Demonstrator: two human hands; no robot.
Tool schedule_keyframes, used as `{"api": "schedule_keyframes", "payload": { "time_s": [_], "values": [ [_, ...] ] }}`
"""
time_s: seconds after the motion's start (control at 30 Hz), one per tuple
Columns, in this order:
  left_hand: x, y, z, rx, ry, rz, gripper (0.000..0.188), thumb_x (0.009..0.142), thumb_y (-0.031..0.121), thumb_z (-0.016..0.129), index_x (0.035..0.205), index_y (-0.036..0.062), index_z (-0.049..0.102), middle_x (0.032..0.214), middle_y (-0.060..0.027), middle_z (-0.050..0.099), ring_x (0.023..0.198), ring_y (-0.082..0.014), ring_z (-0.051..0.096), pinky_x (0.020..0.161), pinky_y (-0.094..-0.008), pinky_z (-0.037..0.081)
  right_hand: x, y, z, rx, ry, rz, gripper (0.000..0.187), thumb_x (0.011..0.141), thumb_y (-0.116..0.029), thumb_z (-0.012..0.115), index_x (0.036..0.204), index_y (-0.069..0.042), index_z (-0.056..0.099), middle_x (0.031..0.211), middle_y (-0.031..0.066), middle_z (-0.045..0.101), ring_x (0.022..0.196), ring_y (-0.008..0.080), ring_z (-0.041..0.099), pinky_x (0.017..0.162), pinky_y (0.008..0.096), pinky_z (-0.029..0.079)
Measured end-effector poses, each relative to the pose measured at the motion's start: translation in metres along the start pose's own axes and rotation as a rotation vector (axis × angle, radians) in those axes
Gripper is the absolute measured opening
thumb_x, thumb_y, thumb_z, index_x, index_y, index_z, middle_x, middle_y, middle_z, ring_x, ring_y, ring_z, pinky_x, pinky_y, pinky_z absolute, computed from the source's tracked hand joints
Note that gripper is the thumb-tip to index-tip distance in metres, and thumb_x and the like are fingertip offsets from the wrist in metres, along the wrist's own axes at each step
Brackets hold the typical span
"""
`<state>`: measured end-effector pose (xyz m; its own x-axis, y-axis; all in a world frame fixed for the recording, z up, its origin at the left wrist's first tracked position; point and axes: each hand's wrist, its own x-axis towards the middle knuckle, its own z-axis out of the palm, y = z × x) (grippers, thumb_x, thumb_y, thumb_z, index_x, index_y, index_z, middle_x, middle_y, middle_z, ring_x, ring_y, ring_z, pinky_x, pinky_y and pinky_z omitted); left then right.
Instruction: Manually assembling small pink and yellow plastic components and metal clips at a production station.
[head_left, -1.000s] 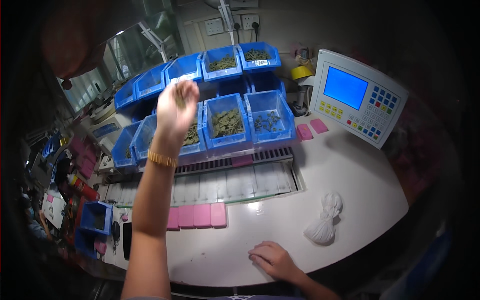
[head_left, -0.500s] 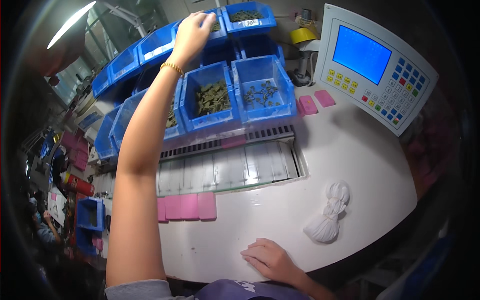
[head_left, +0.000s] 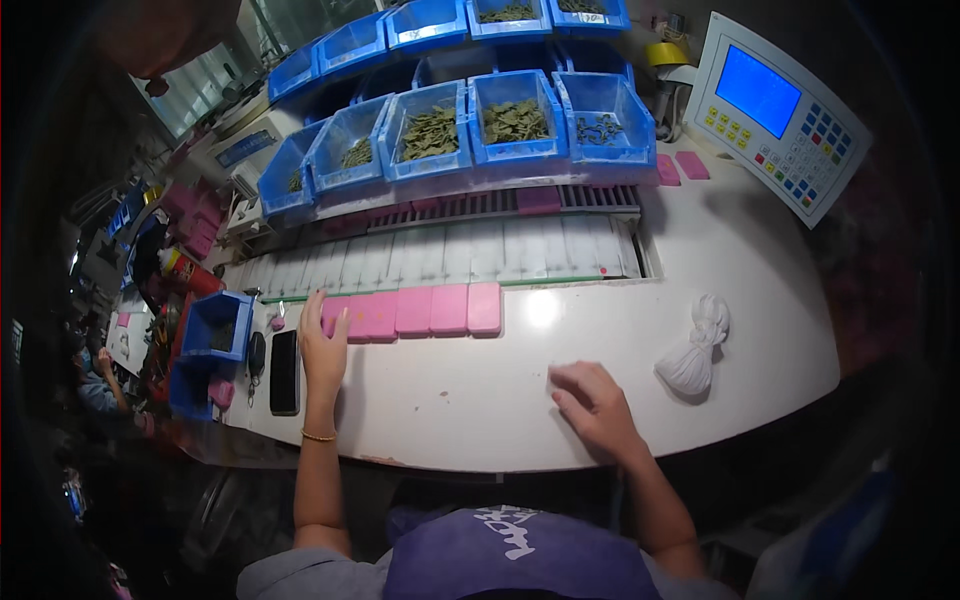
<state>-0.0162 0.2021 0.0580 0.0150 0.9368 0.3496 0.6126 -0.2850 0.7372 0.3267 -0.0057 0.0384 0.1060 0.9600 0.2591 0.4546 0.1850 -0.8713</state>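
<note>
My left hand [head_left: 323, 350] rests on the white table [head_left: 480, 390] with its fingers on the left end of a row of pink flat pads [head_left: 430, 309]. It holds nothing that I can see. My right hand [head_left: 592, 402] lies palm down on the table near the front edge, fingers slightly apart and empty. Beyond the pads runs a strip of white slots [head_left: 450, 255]. Behind it stand blue bins [head_left: 470, 125] with small greenish parts.
A white tied bag [head_left: 693, 352] lies right of my right hand. A control panel with a blue screen [head_left: 775, 110] stands at the back right. A dark phone [head_left: 284, 372] and small blue bins [head_left: 212, 335] sit at the left. A person's purple cap [head_left: 520, 555] fills the lower edge.
My left arm has come down from the upper blue bins to the pink pads on the table. My right hand has stayed flat on the table.
</note>
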Motion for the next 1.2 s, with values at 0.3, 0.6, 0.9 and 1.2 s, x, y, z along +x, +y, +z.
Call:
{"api": "schedule_keyframes", "payload": {
  "time_s": [0.3,0.6,0.9,1.2],
  "values": [
    [-0.022,-0.044,0.013,0.155,0.1,-0.171,0.054,0.098,0.033,0.057,0.138,-0.0027,0.048,0.135,-0.0257,0.053,0.129,-0.0393,0.044,0.109,-0.0444,0.035,0.1,0.004,0.045,-0.363,-0.055,-0.317,0.092,0.074,-0.022,0.081,0.149,-0.002,0.032,0.141,0.0254,0.041,0.137,0.041,0.033,0.114,0.0458,0.031],
    [-0.029,-0.014,0.016,0.131,-0.042,-0.037,0.055,0.096,0.034,0.061,0.138,0.0006,0.051,0.122,-0.0236,0.061,0.118,-0.0358,0.051,0.103,-0.0418,0.042,0.117,0.027,0.023,-0.422,-0.166,-0.094,0.097,0.069,-0.029,0.084,0.149,-0.002,0.034,0.143,0.0264,0.043,0.136,0.0405,0.035,0.114,0.0475,0.029],
    [-0.074,-0.001,0.029,-0.342,-0.11,-0.19,0.046,0.101,0.022,0.056,0.14,-0.0012,0.048,0.128,-0.0179,0.059,0.114,-0.0214,0.061,0.088,-0.0289,0.049,0.072,0.01,0.008,-0.231,0.049,-0.066,0.089,0.067,-0.019,0.084,0.143,-0.001,0.041,0.125,0.0194,0.051,0.119,0.0347,0.048,0.105,0.0415,0.039],
    [-0.151,0.091,0.038,-1.59,-1.121,-0.547,0.057,0.093,0.033,0.069,0.132,-0.0014,0.046,0.122,-0.0168,0.059,0.107,-0.0221,0.064,0.094,-0.0374,0.055,-0.016,-0.07,0.041,0.15,-0.234,-0.402,0.081,0.073,-0.003,0.076,0.145,0.0,0.038,0.138,0.019,0.046,0.129,0.0369,0.045,0.109,0.0432,0.038]
  ]
}}
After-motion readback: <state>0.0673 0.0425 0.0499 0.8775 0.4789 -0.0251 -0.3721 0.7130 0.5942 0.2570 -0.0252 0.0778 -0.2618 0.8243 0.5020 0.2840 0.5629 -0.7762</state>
